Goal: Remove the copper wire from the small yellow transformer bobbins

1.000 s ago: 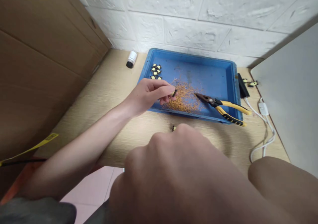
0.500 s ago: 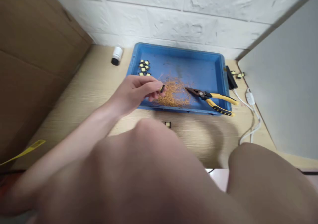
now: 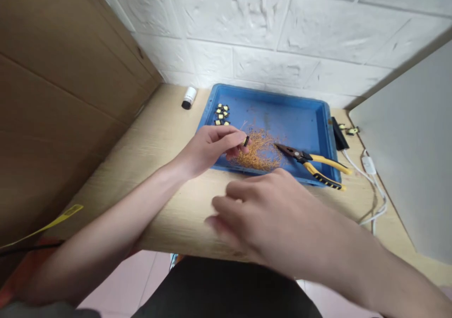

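My left hand [image 3: 215,146] pinches a small black-and-yellow transformer-like component [image 3: 246,141] between thumb and fingertips, over the front left of a blue tray [image 3: 271,92]. Beneath and beside it, many thin orange clippings [image 3: 263,151] are heaped in the tray. My right hand [image 3: 257,207], blurred, hovers in front of the tray with its fingers curled in; whatever is in them is hidden. Long-nose pliers [image 3: 300,156] with yellow-and-black handles lie across the tray's right front, handles over the rim. Several like components [image 3: 221,115] sit in the tray's back left.
A white bottle with a black cap [image 3: 189,98] lies left of the tray. On the right are a black block [image 3: 339,133], more small components [image 3: 352,131] and white cables [image 3: 381,198]. Cardboard [image 3: 70,73] stands at left, a white brick-patterned wall behind, a grey panel [image 3: 406,167] at right.
My right hand, which loomed close to the camera, has drawn lower and right, fingers now visible over where a component lay on the table. The left hand keeps its pinch; the view has shifted.
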`<state>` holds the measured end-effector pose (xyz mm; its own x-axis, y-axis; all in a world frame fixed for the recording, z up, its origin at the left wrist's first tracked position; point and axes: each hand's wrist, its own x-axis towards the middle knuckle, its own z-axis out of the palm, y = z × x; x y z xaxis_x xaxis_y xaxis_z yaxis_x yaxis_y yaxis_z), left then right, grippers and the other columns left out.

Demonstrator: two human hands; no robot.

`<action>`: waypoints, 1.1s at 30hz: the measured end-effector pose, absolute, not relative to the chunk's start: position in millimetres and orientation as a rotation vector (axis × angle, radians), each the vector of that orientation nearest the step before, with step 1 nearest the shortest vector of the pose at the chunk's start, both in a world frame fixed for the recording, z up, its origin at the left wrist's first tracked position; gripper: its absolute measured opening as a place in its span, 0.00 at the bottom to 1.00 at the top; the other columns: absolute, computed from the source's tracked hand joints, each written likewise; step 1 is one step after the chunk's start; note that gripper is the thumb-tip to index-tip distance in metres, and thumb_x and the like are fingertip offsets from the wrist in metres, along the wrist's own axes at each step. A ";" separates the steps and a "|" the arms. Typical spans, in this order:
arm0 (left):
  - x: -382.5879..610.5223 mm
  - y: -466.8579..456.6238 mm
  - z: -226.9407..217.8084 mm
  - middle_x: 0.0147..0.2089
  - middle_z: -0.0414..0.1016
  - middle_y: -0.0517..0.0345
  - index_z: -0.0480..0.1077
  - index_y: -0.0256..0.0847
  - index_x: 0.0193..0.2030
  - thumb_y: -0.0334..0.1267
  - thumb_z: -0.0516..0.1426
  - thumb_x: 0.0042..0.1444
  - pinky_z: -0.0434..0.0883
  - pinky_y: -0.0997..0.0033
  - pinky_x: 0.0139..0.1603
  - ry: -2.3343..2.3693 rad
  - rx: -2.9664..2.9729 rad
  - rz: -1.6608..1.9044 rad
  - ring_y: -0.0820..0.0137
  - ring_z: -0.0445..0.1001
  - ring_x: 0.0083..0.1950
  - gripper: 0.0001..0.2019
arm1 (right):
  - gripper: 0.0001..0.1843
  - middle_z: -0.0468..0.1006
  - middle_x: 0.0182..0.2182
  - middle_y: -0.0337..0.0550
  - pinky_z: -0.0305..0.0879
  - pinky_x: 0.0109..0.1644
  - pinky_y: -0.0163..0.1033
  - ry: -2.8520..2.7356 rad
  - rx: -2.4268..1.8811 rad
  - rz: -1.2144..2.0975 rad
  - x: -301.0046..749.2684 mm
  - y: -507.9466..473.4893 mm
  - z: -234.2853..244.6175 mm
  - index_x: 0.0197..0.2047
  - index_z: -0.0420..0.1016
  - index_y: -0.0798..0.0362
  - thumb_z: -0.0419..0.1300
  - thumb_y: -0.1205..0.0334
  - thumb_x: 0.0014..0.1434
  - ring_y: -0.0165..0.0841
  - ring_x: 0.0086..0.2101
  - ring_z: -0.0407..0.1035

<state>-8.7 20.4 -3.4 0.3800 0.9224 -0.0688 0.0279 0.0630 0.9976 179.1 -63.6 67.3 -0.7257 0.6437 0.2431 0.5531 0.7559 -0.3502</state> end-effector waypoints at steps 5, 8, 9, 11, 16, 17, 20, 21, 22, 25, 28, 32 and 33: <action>-10.3 16.5 0.9 0.29 0.76 0.60 0.82 0.37 0.37 0.47 0.64 0.64 0.67 0.75 0.31 0.941 1.426 0.839 0.75 0.69 0.29 0.14 | 0.05 0.80 0.28 0.36 0.61 0.29 0.34 -2.027 -1.018 0.382 203.3 -32.0 32.1 0.43 0.82 0.52 0.64 0.64 0.73 0.25 0.24 0.66; -11.1 13.7 3.3 0.31 0.79 0.60 0.84 0.37 0.43 0.46 0.65 0.64 0.69 0.75 0.31 0.961 1.450 0.806 0.75 0.71 0.30 0.13 | 0.04 0.72 0.23 0.30 0.57 0.24 0.32 -1.687 -1.182 0.449 205.8 -29.1 11.7 0.42 0.76 0.51 0.67 0.63 0.69 0.24 0.21 0.61; -11.4 13.1 3.8 0.32 0.80 0.60 0.84 0.37 0.44 0.45 0.65 0.64 0.69 0.76 0.31 0.968 1.456 0.798 0.75 0.72 0.30 0.13 | 0.06 0.71 0.23 0.30 0.55 0.24 0.32 -1.666 -1.184 0.484 205.1 -30.3 7.1 0.40 0.74 0.50 0.66 0.62 0.69 0.24 0.21 0.60; -11.8 12.1 4.6 0.31 0.80 0.61 0.85 0.38 0.45 0.45 0.65 0.64 0.69 0.77 0.31 0.980 1.466 0.785 0.75 0.72 0.30 0.12 | 0.07 0.70 0.23 0.29 0.54 0.23 0.32 -1.686 -1.182 0.546 203.2 -33.4 0.5 0.40 0.73 0.50 0.66 0.59 0.69 0.24 0.21 0.60; -11.2 10.0 5.5 0.36 0.85 0.62 0.86 0.42 0.43 0.43 0.66 0.62 0.71 0.78 0.36 1.018 1.509 0.765 0.75 0.76 0.35 0.09 | 0.18 0.74 0.27 0.31 0.58 0.23 0.31 -1.771 -1.183 0.691 200.5 -34.2 -8.6 0.47 0.76 0.52 0.73 0.51 0.62 0.24 0.21 0.61; -11.1 9.4 5.5 0.37 0.86 0.62 0.86 0.44 0.43 0.43 0.67 0.62 0.72 0.78 0.38 1.029 1.529 0.754 0.74 0.78 0.36 0.08 | 0.17 0.72 0.26 0.30 0.57 0.23 0.31 -1.781 -1.185 0.687 200.1 -33.8 -9.5 0.46 0.77 0.53 0.74 0.52 0.61 0.24 0.21 0.60; -11.2 7.7 5.5 0.38 0.87 0.64 0.87 0.47 0.43 0.43 0.66 0.64 0.73 0.79 0.39 1.043 1.587 0.732 0.74 0.80 0.39 0.08 | 0.08 0.71 0.25 0.30 0.57 0.25 0.32 -1.793 -1.194 0.639 198.9 -34.0 -9.7 0.42 0.77 0.53 0.70 0.59 0.66 0.24 0.22 0.60; -11.3 7.2 5.8 0.38 0.87 0.64 0.87 0.47 0.43 0.44 0.66 0.64 0.72 0.80 0.39 1.046 1.598 0.735 0.74 0.80 0.38 0.08 | 0.06 0.71 0.25 0.31 0.57 0.26 0.32 -1.792 -1.188 0.637 198.8 -34.6 -9.2 0.40 0.77 0.53 0.67 0.61 0.68 0.23 0.23 0.60; -11.2 6.8 6.2 0.37 0.87 0.65 0.87 0.47 0.42 0.44 0.66 0.64 0.72 0.80 0.38 1.055 1.606 0.744 0.74 0.80 0.38 0.07 | 0.06 0.72 0.25 0.32 0.57 0.27 0.32 -1.788 -1.178 0.645 198.9 -35.2 -8.6 0.38 0.76 0.53 0.65 0.63 0.69 0.23 0.23 0.60; -10.7 6.7 8.0 0.34 0.86 0.66 0.86 0.46 0.40 0.46 0.67 0.62 0.69 0.81 0.33 1.087 1.613 0.767 0.76 0.77 0.33 0.08 | 0.09 0.70 0.24 0.31 0.57 0.27 0.32 -1.770 -1.162 0.710 200.2 -36.7 -6.6 0.36 0.75 0.52 0.62 0.65 0.71 0.23 0.23 0.60; -10.8 7.6 9.4 0.32 0.84 0.66 0.85 0.45 0.37 0.46 0.68 0.60 0.67 0.81 0.30 1.099 1.601 0.777 0.77 0.74 0.31 0.09 | 0.09 0.71 0.24 0.31 0.58 0.27 0.32 -1.711 -1.190 0.813 201.4 -37.0 -4.9 0.36 0.75 0.51 0.62 0.64 0.71 0.24 0.23 0.61; -11.7 8.0 8.7 0.30 0.81 0.66 0.83 0.43 0.38 0.44 0.69 0.59 0.71 0.79 0.33 1.060 1.570 0.762 0.75 0.76 0.31 0.07 | 0.09 0.71 0.23 0.31 0.58 0.27 0.32 -1.670 -1.221 0.869 201.4 -36.3 -3.6 0.35 0.75 0.50 0.62 0.65 0.70 0.25 0.23 0.62; -11.5 7.5 8.2 0.29 0.80 0.66 0.83 0.44 0.40 0.42 0.69 0.59 0.72 0.79 0.34 1.034 1.556 0.753 0.75 0.76 0.31 0.06 | 0.09 0.71 0.23 0.31 0.58 0.27 0.32 -1.668 -1.226 0.865 201.3 -36.2 -3.5 0.35 0.75 0.50 0.62 0.65 0.70 0.25 0.23 0.62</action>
<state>-11.5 7.5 8.2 0.4242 0.9041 -0.0509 0.2291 -0.0527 0.9720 201.3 -36.2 -3.5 -0.1386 0.9609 0.2397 0.3582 0.2743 -0.8925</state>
